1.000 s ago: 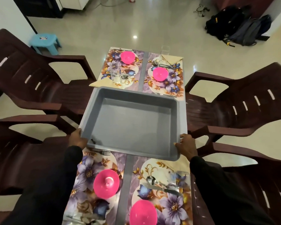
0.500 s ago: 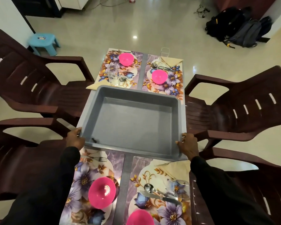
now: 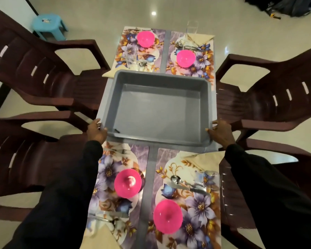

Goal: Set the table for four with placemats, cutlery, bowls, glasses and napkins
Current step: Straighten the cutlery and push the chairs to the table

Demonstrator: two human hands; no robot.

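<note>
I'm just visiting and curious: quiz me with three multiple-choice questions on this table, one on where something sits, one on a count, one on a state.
1. Where is the grey tub?
A. mid-table, between the place settings
B. on a chair
C. on the floor

2. How many pink bowls show?
A. two
B. four
C. six

3. What is in the tub?
A. stacked plates
B. water
C. nothing

Answers:
1 A, placemats lie beyond and before it.
2 B, one per placemat.
3 C, its bare floor shows; the left hand and right hand grip its near corners.
</note>
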